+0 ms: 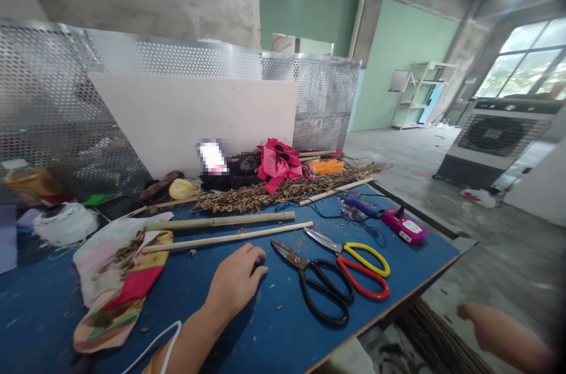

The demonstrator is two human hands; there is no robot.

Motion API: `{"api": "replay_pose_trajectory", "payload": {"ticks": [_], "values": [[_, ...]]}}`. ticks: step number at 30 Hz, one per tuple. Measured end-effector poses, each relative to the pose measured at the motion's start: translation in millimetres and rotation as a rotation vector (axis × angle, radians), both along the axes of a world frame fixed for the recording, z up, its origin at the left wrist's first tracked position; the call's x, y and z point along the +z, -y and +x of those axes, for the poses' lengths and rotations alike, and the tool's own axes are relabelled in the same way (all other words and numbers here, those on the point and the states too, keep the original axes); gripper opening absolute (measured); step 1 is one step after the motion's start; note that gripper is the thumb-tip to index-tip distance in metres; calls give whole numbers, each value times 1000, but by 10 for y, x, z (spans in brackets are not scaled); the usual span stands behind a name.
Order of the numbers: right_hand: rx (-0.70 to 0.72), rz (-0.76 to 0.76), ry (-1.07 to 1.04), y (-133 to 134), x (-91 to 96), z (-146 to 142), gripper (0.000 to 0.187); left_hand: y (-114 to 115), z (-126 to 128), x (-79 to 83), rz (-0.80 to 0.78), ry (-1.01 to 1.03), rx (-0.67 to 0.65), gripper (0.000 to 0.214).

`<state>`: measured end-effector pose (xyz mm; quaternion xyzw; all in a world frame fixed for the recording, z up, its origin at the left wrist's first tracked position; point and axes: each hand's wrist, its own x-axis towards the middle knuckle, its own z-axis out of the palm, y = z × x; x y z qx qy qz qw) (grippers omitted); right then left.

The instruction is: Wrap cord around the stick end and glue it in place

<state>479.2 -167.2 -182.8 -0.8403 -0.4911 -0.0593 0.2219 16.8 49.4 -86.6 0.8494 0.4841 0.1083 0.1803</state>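
A left hand [239, 276] leans on a blue worktable [265, 338], fingers curled loosely and thumb parted from the forefinger; a right hand [506, 335], blurred beyond the table's edge, is too indistinct to tell how its fingers stand. Just right of the left hand lie black-handled scissors [303, 263], their dark, stained blades together, with bright-bladed scissors [339, 249] with one yellow and one red loop close against them. Beyond the fingers, a slim pale stick [230, 237] runs parallel to a thicker bamboo rod [221, 221], their left ends over a patchwork cloth [137, 285] strewn with dried plant bits [128, 250]. At far left, a capped bottle [33, 180] holds amber liquid behind a roll of white string [66, 223]. A long bundle of dried stems [239, 198] crosses the table's back, before bright pink fabric [278, 163] and a lit phone [213, 157]. A blue tool [360, 204] and magenta box [404, 225] sit at right; a white board [207, 117] blocks the view behind.
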Motion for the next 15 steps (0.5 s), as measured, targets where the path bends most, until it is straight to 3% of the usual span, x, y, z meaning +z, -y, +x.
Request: {"api": "replay_pose_trajectory", "payload": {"ticks": [2,4,7,9,11,15], "values": [[28,-89,-29,-92,163,-63,14,2,1,18,-19,-5,3,11],[38,-169,34,-252,462,-279,19,2,6,39,-36,-9,3,12],[62,15,205,-631,939,-759,28,0,15,63,-34,-13,-1,13],[20,99,343,-958,1137,-1009,30,-1,13,67,-23,-10,-7,14],[65,13,468,-1296,1202,-1118,31,-5,4,63,-16,0,-18,15],[77,-69,480,-1801,1091,-1055,21,-10,-17,50,-12,26,-35,15]]}}
